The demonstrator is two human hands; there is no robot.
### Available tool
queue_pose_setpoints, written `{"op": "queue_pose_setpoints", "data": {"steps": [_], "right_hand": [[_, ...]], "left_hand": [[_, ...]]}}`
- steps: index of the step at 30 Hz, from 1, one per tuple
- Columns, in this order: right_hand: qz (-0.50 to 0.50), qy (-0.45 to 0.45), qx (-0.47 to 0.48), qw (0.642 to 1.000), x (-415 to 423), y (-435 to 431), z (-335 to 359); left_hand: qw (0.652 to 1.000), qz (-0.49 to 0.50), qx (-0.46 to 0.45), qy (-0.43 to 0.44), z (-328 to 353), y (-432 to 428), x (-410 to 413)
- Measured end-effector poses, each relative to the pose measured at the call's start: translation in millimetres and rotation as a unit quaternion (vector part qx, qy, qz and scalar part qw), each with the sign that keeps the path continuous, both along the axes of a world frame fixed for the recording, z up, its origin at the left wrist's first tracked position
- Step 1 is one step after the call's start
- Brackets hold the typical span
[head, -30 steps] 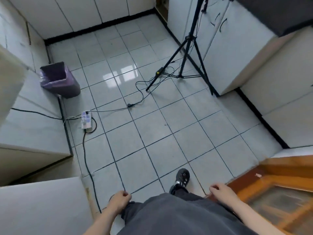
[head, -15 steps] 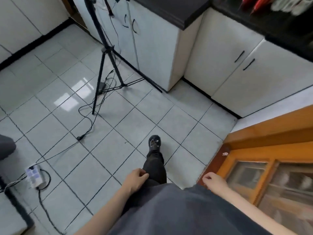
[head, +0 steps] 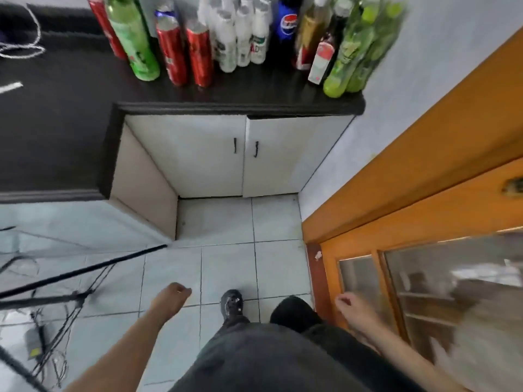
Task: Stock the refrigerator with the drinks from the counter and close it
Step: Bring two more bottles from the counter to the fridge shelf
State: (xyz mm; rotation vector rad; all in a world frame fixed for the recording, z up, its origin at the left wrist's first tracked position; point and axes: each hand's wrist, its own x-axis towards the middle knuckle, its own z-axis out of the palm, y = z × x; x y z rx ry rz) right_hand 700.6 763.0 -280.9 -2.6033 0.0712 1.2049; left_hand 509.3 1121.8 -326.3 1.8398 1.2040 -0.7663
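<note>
Several drinks stand on the black counter (head: 70, 131) ahead: a green bottle (head: 133, 38), red cans (head: 199, 53), white bottles (head: 226, 38), a blue Pepsi bottle (head: 285, 22), a dark bottle with a pink label (head: 322, 60) and green bottles (head: 351, 52) at the right end. My left hand (head: 171, 297) hangs low over the floor, fingers loosely curled, holding nothing. My right hand (head: 353, 306) hangs beside the wooden door, also empty. Both hands are far below the counter. No refrigerator is in view.
White cabinet doors (head: 215, 157) sit under the counter. An orange wooden door with glass panes (head: 424, 216) fills the right side. Black tripod legs (head: 79, 274) and cables (head: 56, 335) lie on the tiled floor at the left. My feet stand on the tiles.
The view has swung right from the open floor and tripod to the counter, bringing the drinks into sight. Both hands stay low at my sides, empty.
</note>
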Motion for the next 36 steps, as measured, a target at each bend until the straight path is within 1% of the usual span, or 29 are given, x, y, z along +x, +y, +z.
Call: {"op": "queue_pose_setpoints", "data": {"steps": [2, 4, 7, 9, 12, 15, 19, 21, 24, 27, 30, 33, 36], "right_hand": [[-0.023, 0.002, 0.027, 0.999, 8, 17, 1], [-0.054, 0.029, 0.048, 0.997, 17, 35, -3], [-0.058, 0.06, 0.061, 0.995, 45, 59, -11], [-0.066, 0.055, 0.074, 0.994, 77, 76, -11], [-0.066, -0.011, 0.104, 0.992, 141, 108, -4], [-0.08, -0.087, 0.174, 0.978, 219, 149, 20], [-0.08, -0.217, 0.249, 0.941, 319, 202, 62], [-0.092, -0.282, 0.281, 0.913, 359, 222, 79], [-0.138, -0.348, 0.323, 0.869, 400, 243, 97], [-0.177, -0.404, 0.349, 0.826, 421, 254, 108], [-0.153, -0.478, 0.352, 0.79, 432, 259, 119], [-0.14, -0.495, 0.344, 0.785, 440, 263, 133], [-0.124, -0.512, 0.336, 0.78, 446, 267, 146]], "left_hand": [[1.0, -0.003, -0.01, -0.025, 8, 30, 49], [0.998, 0.02, -0.022, -0.06, 15, 48, 95], [0.994, 0.018, -0.048, -0.097, 20, 57, 153], [0.991, 0.014, -0.07, -0.111, 22, 54, 184], [0.987, 0.011, -0.09, -0.133, 25, 47, 229], [0.978, 0.03, -0.085, -0.189, 36, 49, 286], [0.961, 0.099, -0.046, -0.254, 70, 68, 377], [0.948, 0.109, -0.034, -0.295, 89, 77, 422], [0.921, 0.124, -0.022, -0.369, 118, 90, 479], [0.896, 0.095, -0.018, -0.434, 143, 98, 519], [0.873, 0.037, -0.005, -0.486, 164, 99, 553], [0.843, -0.05, 0.007, -0.535, 180, 94, 579], [0.792, -0.156, 0.056, -0.588, 194, 89, 605]]}}
